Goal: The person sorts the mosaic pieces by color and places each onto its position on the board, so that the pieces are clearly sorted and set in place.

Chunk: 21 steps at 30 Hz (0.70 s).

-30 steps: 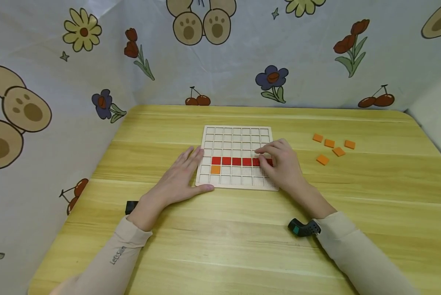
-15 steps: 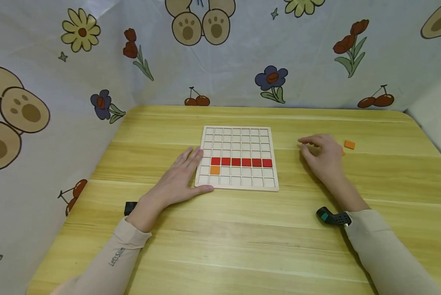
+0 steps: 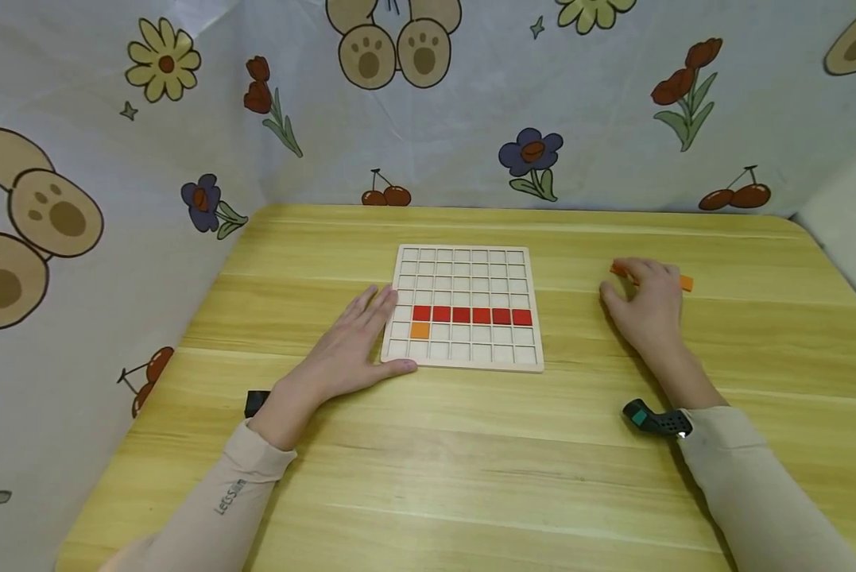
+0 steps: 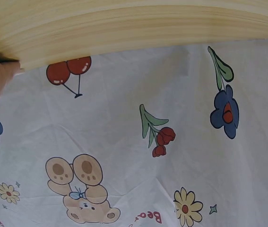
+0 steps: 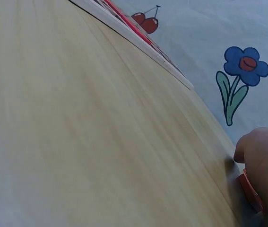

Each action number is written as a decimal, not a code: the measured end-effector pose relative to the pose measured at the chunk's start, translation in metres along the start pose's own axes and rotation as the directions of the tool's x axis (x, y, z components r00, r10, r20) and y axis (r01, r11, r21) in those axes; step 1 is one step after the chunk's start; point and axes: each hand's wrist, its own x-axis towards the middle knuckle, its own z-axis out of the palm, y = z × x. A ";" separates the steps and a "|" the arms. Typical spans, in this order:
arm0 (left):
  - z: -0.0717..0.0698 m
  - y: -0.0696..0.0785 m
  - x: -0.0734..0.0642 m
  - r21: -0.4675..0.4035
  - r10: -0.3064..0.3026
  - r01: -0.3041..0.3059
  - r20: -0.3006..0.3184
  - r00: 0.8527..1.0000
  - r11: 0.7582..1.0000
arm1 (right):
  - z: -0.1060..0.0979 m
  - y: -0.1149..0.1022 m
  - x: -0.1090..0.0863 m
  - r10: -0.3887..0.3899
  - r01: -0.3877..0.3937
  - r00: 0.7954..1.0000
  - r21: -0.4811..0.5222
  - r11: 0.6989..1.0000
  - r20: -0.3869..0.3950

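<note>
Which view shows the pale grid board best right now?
Head view: it shows nearly the whole face of the pale grid board. The right wrist view catches only a slanted sliver; in the left wrist view I can't make it out.

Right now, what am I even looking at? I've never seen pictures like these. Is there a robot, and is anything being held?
There's no robot, just a person's two hands. The big picture comes from a camera on the person's head, looking down. The two smaller ones come from cameras on the wrists, so they see mostly table and printed cloth.

On the table lies a pale board with little boxes. Six red squares sit in one row, and one orange square sits just below the leftmost red one.

The left hand touches the board's left edge. The right hand bends over orange pieces right of the board. It hides some, so I can't tell whether it grips any.
</note>
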 end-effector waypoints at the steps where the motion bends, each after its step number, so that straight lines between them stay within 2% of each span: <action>1: 0.000 0.000 0.000 0.000 0.001 -0.001 -0.002 1.000 1.000 | 0.000 0.000 0.000 0.003 -0.002 1.000 -0.006 1.000 0.006; 6: 0.000 0.001 0.001 -0.002 0.006 -0.006 -0.002 1.000 1.000 | -0.001 -0.001 -0.001 -0.006 0.006 1.000 -0.010 1.000 0.026; 14: 0.000 0.001 0.001 -0.003 0.004 -0.004 0.004 1.000 1.000 | 0.002 -0.007 -0.002 -0.084 0.084 0.993 -0.002 0.996 0.086; 21: 0.000 0.000 0.001 0.006 0.010 -0.010 -0.004 1.000 1.000 | 0.004 -0.008 -0.002 -0.112 0.111 0.990 0.016 0.994 0.085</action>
